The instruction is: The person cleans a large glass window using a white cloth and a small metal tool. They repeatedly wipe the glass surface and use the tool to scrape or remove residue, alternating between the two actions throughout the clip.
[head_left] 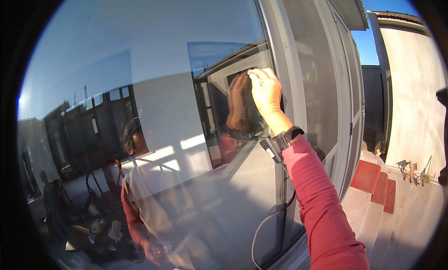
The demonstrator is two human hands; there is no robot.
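My right hand [266,89] is raised against the large window pane [161,105], near its right edge. Its fingers are pinched together, and a small object [249,72], too small to name, shows at the fingertips. A black strap with a small grey device [272,150] circles the wrist, below it a red sleeve [322,200]. The glass mirrors this hand beside the real one. My left hand is out of direct view; only a blurred reflection of a lowered hand appears low in the pane.
Right of the pane stand the pale window frame [288,53] and a screened panel [315,70]. A cable [266,221] loops down near the frame. Steps with red mats [365,175] descend at right. Small folding stools [407,170] stand by the wall [413,95].
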